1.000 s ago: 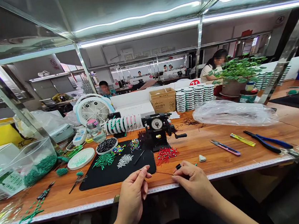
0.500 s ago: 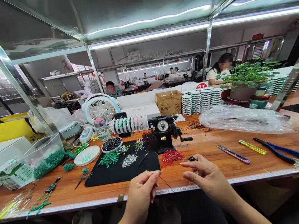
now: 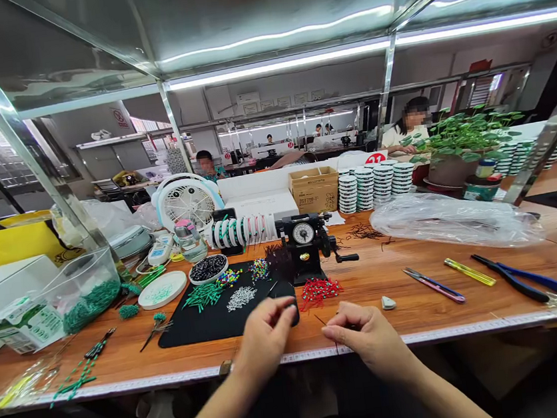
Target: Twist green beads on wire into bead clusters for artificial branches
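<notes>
My left hand [image 3: 265, 334] is closed in a pinch over the front right corner of the black mat [image 3: 196, 331]; what its fingertips hold is too small to make out. To its right, my right hand [image 3: 360, 334] pinches a thin dark cord [image 3: 320, 319] between thumb and forefinger, above the table's front edge. Just beyond the hands lies a pile of red knotted cords [image 3: 319, 289]. Behind that pile stands a black winding device [image 3: 305, 249] with a dial and a crank. Green pieces [image 3: 204, 296] and clear beads [image 3: 241, 298] rest on the mat.
A small grey-white lump [image 3: 388, 302], tweezers [image 3: 434, 285], a yellow tool [image 3: 469, 272] and blue-black pliers [image 3: 522, 278] lie at right. Behind are stacked spools [image 3: 365, 189] and a plastic bag [image 3: 451, 223]. A white dish [image 3: 162, 290] stands left; another person sits across the table.
My left hand has moved up and slightly left. My right hand has shifted left, its fingers closing onto the cord. A grey-white lump now shows right of it.
</notes>
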The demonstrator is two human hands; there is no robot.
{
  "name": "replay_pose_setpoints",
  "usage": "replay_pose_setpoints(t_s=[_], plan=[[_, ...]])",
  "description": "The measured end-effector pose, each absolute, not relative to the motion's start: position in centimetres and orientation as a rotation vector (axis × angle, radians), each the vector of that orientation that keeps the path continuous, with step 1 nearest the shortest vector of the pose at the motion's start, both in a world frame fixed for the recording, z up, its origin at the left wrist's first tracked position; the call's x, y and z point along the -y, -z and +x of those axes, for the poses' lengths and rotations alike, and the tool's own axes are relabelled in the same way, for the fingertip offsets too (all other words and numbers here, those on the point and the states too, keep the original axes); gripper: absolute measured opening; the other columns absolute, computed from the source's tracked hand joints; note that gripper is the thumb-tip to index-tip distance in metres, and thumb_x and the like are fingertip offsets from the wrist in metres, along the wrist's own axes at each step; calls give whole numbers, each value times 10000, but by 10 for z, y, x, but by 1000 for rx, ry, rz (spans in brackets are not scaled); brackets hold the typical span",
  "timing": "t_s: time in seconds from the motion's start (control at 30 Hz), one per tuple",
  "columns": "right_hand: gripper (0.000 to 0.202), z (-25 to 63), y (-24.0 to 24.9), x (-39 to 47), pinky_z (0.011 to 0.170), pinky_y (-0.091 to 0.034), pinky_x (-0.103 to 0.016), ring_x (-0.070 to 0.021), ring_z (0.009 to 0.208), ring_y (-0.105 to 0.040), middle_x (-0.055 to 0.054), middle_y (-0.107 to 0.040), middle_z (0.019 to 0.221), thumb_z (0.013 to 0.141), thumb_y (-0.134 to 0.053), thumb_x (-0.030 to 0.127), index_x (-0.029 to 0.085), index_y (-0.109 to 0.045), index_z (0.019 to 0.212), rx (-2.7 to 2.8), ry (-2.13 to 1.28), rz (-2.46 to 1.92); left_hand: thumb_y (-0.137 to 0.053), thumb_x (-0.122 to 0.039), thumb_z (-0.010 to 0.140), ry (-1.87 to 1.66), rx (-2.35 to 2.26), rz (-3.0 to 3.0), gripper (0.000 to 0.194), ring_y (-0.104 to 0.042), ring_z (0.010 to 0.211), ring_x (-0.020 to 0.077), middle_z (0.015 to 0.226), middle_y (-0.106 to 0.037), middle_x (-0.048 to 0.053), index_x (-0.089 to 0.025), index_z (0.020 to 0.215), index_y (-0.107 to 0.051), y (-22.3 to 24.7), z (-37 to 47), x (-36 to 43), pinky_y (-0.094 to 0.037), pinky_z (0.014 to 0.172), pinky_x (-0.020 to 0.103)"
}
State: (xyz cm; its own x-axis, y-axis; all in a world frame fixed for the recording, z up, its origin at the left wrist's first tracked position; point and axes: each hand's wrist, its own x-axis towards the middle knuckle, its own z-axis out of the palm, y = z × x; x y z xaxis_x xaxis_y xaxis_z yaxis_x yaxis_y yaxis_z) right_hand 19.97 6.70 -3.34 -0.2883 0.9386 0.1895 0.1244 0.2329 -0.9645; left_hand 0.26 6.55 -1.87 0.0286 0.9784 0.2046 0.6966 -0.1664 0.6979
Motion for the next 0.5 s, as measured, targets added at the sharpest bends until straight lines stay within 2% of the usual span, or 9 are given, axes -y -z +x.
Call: replay_pose_setpoints(t_s=[0.07,0.17,0.33,0.5], plan=[[243,200,40,-69,573,-340,-266,-130,587,-428,11,-447,595,765,-630,339,163,-659,600,1632,-973,-1043,-499,-264,838,-883,-1889,1965,240,-559,855,212,864,-596,88,-127,991,-624,13,-20,-91,-434,824,364],[242,200,49,-70,557,-337,-270,-135,581,-422,9,-422,592,793,-596,326,164,-664,625,1617,-851,-1026,-535,-196,824,-714,-2127,1977,152,-544,965,229,955,-600,109,-109,917,-619,8,-47,-126,-393,906,423],[229,200,52,-69,551,-342,-268,-139,582,-428,8,-424,584,794,-596,293,169,-660,612,1637,-830,-1005,-566,-337,837,-358,-2304,1916,210,-602,888,195,933,-642,49,-137,878,-617,8,-63,-157,-461,831,423],[215,202,51,-69,567,-360,-268,-141,599,-449,3,-449,594,791,-599,277,175,-659,612,1653,-818,-998,-552,-351,847,-218,-2298,1905,236,-610,883,189,950,-646,55,-135,917,-615,9,-66,-170,-477,814,405]])
